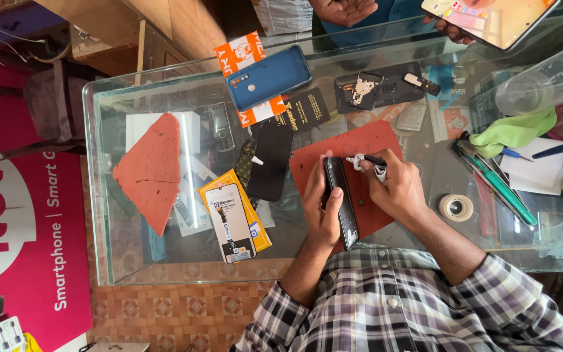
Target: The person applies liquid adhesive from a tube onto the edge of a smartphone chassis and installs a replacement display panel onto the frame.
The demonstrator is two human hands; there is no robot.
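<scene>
While the left hand (324,208) grips a dark phone frame (341,202) on edge over the red work mat (386,140), the right hand (395,189) closes on a small white-tipped tool (363,160) at the frame's twelve o'clock end. The step appears to be work along the frame's upper edge; the next move likely calls for a steady, light tip. Outward, at eleven o'clock, lies a blue phone back (268,77) on the glass surface (131,261). The tool's tip and contact point are too small to judge; another person's hands are cut off at top.
</scene>
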